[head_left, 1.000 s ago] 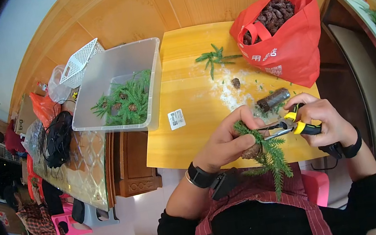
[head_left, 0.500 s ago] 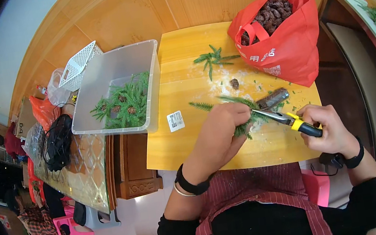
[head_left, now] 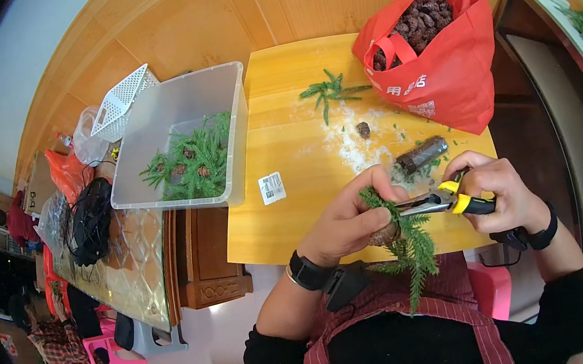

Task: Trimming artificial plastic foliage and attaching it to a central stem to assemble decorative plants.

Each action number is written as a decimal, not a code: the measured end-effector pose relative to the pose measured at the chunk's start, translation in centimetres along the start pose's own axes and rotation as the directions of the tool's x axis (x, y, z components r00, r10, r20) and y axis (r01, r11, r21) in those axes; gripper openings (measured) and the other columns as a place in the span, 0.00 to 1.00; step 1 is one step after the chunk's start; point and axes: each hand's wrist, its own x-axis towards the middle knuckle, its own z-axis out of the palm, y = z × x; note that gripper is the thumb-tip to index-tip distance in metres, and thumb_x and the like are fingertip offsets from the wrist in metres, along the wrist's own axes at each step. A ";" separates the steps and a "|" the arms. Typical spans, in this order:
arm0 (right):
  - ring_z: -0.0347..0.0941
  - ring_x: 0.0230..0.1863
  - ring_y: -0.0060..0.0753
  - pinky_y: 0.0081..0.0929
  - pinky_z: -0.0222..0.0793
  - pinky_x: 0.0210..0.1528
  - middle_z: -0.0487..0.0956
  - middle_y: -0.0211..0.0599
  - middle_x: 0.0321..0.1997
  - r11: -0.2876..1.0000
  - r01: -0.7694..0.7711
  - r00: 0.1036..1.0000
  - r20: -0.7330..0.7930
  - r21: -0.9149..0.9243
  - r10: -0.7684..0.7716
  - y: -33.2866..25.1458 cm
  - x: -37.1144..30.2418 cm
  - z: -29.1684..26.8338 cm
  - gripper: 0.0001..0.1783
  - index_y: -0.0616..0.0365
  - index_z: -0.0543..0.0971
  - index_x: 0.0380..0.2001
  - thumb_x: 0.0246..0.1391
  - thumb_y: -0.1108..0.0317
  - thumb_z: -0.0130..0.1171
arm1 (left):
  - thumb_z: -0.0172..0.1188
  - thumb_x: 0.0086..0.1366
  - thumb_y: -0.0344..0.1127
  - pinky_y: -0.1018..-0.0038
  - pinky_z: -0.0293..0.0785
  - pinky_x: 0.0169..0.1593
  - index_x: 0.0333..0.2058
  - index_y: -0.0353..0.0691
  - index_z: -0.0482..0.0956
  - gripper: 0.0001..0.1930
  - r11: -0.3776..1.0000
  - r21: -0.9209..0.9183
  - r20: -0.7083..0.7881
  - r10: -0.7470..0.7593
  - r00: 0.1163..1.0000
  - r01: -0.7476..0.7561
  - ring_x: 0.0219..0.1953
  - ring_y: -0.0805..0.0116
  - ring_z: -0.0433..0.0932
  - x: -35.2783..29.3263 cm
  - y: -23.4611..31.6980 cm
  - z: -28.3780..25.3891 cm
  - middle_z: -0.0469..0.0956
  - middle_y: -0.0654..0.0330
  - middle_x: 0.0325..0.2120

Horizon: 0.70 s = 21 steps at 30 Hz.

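My left hand (head_left: 350, 222) grips a green artificial fir sprig (head_left: 416, 248) between thumb and fingers, near the table's front edge. A brown pine cone (head_left: 384, 234) shows under my thumb against the sprig. Wrapped round the yellow-and-black handles of a pair of pliers (head_left: 473, 204) is my right hand (head_left: 495, 185). The metal jaws point left and reach the sprig beside my left fingertips; what exactly they pinch is hidden. Just beyond the pliers lies a dark, shiny cylindrical bundle (head_left: 422, 155).
A red bag (head_left: 435, 85) full of pine cones stands at the table's back right. Loose on the yellow table (head_left: 285, 138) are a sprig (head_left: 331, 93), a pine cone (head_left: 364, 130) and a white label (head_left: 272, 188). A clear bin (head_left: 239, 137) holding decorated sprigs sits to the left.
My left hand has turned over and drawn nearer, bringing the sprig's hanging tips and the pine cone into sight. The pliers have shifted slightly and lie more level, their handles spread wider.
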 end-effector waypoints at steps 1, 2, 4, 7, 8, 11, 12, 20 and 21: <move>0.73 0.35 0.43 0.29 0.67 0.35 0.70 0.33 0.19 0.999 -0.023 0.999 -0.028 -0.024 0.022 -0.1 -0.2 0.0 0.09 0.58 0.66 0.13 0.27 0.77 0.57 | 0.58 0.56 0.34 0.80 0.61 0.27 0.33 0.40 0.63 0.12 0.999 0.039 0.005 0.007 1.000 -0.007 0.22 0.75 0.63 0.0 0.1 -0.3 0.71 0.54 0.30; 0.73 0.34 0.42 0.28 0.67 0.34 0.71 0.34 0.19 0.998 -0.046 0.997 -0.057 -0.047 0.043 -0.1 -0.3 0.1 0.09 0.58 0.66 0.13 0.27 0.77 0.57 | 0.57 0.57 0.33 0.78 0.63 0.28 0.33 0.40 0.63 0.11 0.997 0.079 0.010 0.013 1.000 -0.014 0.22 0.75 0.63 -0.1 0.3 -0.5 0.72 0.55 0.30; 0.73 0.33 0.41 0.28 0.67 0.33 0.71 0.34 0.19 0.993 -0.100 0.993 -0.063 -0.069 0.096 -0.6 -0.4 0.1 0.09 0.58 0.66 0.14 0.28 0.77 0.57 | 0.56 0.57 0.30 0.75 0.64 0.30 0.33 0.40 0.63 0.10 0.982 0.187 -0.054 0.034 0.998 -0.024 0.24 0.72 0.65 -0.3 1.5 0.1 0.72 0.55 0.30; 0.73 0.32 0.40 0.27 0.67 0.33 0.71 0.35 0.19 0.938 -0.343 0.938 -0.074 -0.054 0.339 -1.7 -0.9 0.3 0.08 0.59 0.67 0.14 0.28 0.77 0.57 | 0.55 0.56 0.23 0.72 0.67 0.34 0.34 0.40 0.63 0.10 0.542 0.804 0.091 0.296 0.951 -0.245 0.30 0.69 0.69 0.8 2.7 0.9 0.71 0.54 0.32; 0.73 0.32 0.40 0.26 0.67 0.34 0.70 0.36 0.18 0.858 -0.513 0.857 -0.063 -0.013 0.511 -2.0 -0.9 0.4 0.08 0.59 0.67 0.15 0.29 0.77 0.56 | 0.54 0.56 0.20 0.72 0.68 0.35 0.35 0.40 0.63 0.11 -0.136 0.923 0.384 0.346 0.856 -0.359 0.33 0.67 0.71 1.0 2.9 0.9 0.71 0.52 0.34; 0.73 0.34 0.41 0.28 0.67 0.37 0.71 0.35 0.18 0.921 -0.384 0.921 -0.048 0.066 0.387 -1.8 -1.0 0.4 0.07 0.58 0.67 0.15 0.30 0.77 0.56 | 0.55 0.55 0.20 0.76 0.68 0.35 0.37 0.39 0.63 0.14 0.120 0.921 0.301 0.385 0.872 -0.371 0.34 0.69 0.72 0.3 2.0 0.4 0.71 0.49 0.37; 0.73 0.34 0.41 0.28 0.67 0.37 0.71 0.35 0.18 0.922 -0.382 0.921 -0.050 0.065 0.386 -1.4 -1.0 0.4 0.07 0.58 0.67 0.15 0.30 0.77 0.56 | 0.54 0.56 0.21 0.77 0.67 0.34 0.37 0.39 0.62 0.12 0.401 0.844 0.196 0.387 0.901 -0.356 0.34 0.69 0.72 0.2 1.8 0.5 0.71 0.48 0.38; 0.73 0.36 0.44 0.32 0.67 0.40 0.74 0.35 0.19 1.000 0.025 0.999 -0.026 -0.018 -0.026 0.1 -0.1 0.0 0.09 0.55 0.68 0.15 0.27 0.76 0.58 | 0.55 0.57 0.31 0.80 0.63 0.30 0.34 0.40 0.62 0.11 0.998 -0.007 -0.001 -0.057 0.998 0.057 0.28 0.75 0.66 -0.2 -0.2 0.2 0.71 0.53 0.34; 0.73 0.36 0.44 0.32 0.67 0.40 0.74 0.35 0.19 0.999 0.027 0.999 -0.024 -0.016 -0.028 0.0 -0.1 0.0 0.09 0.55 0.68 0.15 0.27 0.76 0.58 | 0.56 0.56 0.32 0.80 0.62 0.28 0.34 0.40 0.62 0.12 0.995 -0.048 -0.016 -0.093 0.996 0.092 0.26 0.76 0.65 -0.3 -0.4 0.3 0.71 0.53 0.34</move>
